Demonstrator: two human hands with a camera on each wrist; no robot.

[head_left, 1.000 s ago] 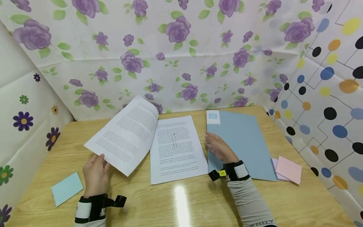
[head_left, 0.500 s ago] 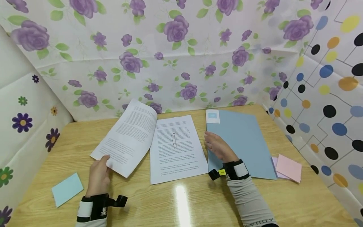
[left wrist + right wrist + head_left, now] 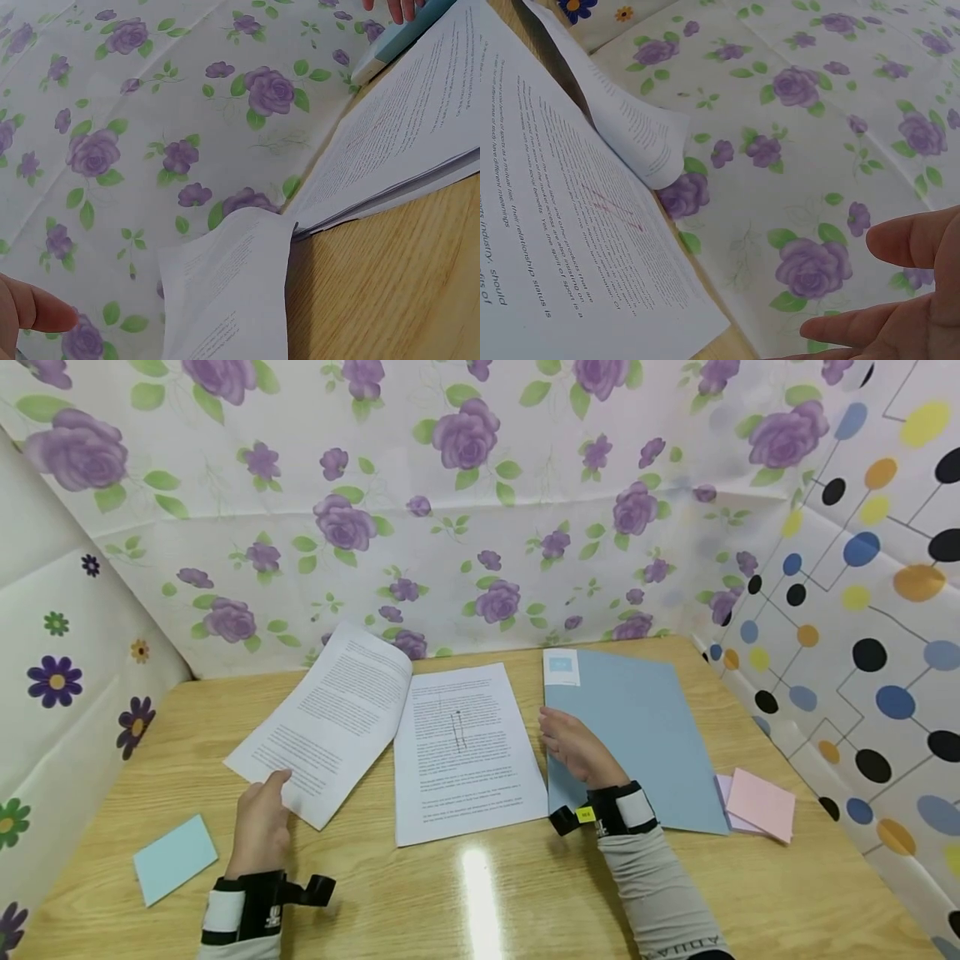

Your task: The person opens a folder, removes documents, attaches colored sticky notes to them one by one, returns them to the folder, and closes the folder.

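Observation:
A stack of printed sheets (image 3: 468, 793) lies on the table, bound at its top left corner. Its turned page (image 3: 330, 718) fans out to the left, bowed near the binding. My left hand (image 3: 258, 827) overlaps the lower edge of that page in the head view; the left wrist view shows a straight digit (image 3: 45, 307) apart from the paper. Over the left side of a blue folder (image 3: 637, 718) is my right hand (image 3: 581, 747), holding nothing, with thumb and fingers (image 3: 855, 326) spread in the right wrist view. Short red lines mark the text of the exposed sheet.
A light blue paper note (image 3: 176, 860) lies at the left, and pink (image 3: 763, 806) and lilac notes overlap at the right beside the folder. A flowered sheet (image 3: 450, 527) covers the wall behind the table (image 3: 375, 902); a dotted one (image 3: 862, 610) stands at the right.
My left hand has let go of the turned page's lower edge and shifted slightly right. The page has sagged lower, to the left. My right hand has stayed in place.

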